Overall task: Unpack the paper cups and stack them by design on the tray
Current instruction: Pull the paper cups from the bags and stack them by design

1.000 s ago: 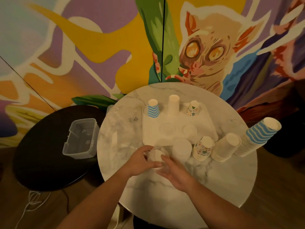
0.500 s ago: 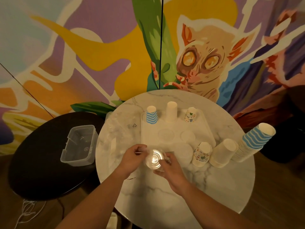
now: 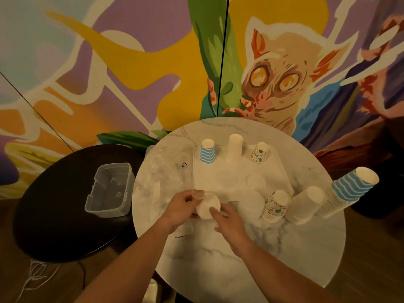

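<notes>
At lower centre, left hand (image 3: 182, 206) and right hand (image 3: 227, 221) both clasp a white cup (image 3: 207, 207) over the surface (image 3: 284, 248) just below the tray (image 3: 282, 182), probably separating it for stacking.

One sign only: small triangular recycling mark (image 3: 184, 164) printed on the clear plastic wrap (image 3: 166, 171) lying on the table (image 3: 284, 248), left of the tray (image 3: 282, 171). Any number inside the triangle is too small to read. A faint mark beside it is unreadable. No words or brands legible.
</notes>
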### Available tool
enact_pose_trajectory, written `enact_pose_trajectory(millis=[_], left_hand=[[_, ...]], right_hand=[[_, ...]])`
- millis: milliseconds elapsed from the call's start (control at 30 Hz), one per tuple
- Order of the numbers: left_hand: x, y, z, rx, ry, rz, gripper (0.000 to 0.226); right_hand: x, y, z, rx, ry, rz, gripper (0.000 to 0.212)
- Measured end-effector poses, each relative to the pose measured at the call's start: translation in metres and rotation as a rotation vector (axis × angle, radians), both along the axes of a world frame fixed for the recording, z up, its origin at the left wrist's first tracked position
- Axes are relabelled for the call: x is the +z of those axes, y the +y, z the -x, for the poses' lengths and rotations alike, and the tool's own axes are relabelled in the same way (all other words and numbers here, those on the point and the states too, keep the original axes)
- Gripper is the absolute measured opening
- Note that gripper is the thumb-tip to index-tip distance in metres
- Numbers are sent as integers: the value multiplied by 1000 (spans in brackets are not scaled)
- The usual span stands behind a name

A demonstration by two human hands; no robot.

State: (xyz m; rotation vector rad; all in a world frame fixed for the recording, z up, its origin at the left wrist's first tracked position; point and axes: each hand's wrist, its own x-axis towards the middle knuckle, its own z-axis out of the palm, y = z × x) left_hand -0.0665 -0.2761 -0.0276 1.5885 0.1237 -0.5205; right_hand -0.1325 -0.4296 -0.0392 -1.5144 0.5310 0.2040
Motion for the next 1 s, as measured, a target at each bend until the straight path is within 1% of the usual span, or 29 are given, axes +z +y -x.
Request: enact_pose_trajectory(millis=[100, 167, 233, 267, 367, 467, 533, 633, 833, 867, 933, 967, 1000], left_hand=[[-2, 0, -8, 124, -19, -4, 11], [-8, 3, -15, 240, -48, -61, 13], [-13, 9, -22, 331, -92, -144, 16], [-14, 13, -26, 365, -115, -185, 17], [-10, 22, -34, 424, -157, -210, 20], [-7, 23, -37, 378, -176, -205, 23], [-7, 20, -35, 331, -169, -194, 19], [-6, 16, -30, 266, -184, -180, 12], [-7, 14, -28, 229, -176, -166, 14], [-7, 14, -29, 227, -169, -153, 13], [-4, 14, -29, 222, -157, -134, 11], [-2, 15, -30, 215, -152, -134, 10], [1, 15, -30, 204, -144, -133, 10]], right_hand=[[-3, 2, -2, -109, 71, -198, 23], [-8, 2, -3, -221, 117, -312, 25], [-14, -1, -5, -304, 164, -357, 25], [-20, -3, -5, -325, 188, -339, 25], [-45, -7, -5, -338, 250, -170, 20], [-64, -8, -6, -299, 295, 109, 24], [-70, -6, -8, -303, 311, 236, 23], [-74, -4, -12, -351, 279, 299, 30], [-72, -3, -6, -351, 291, 330, 33], [-67, -3, -4, -357, 268, 385, 31], [-45, 0, 0, -363, 173, 548, 19], [-30, 3, 0, -377, 80, 608, 14], [-15, 7, 0, -384, -44, 604, 10]])
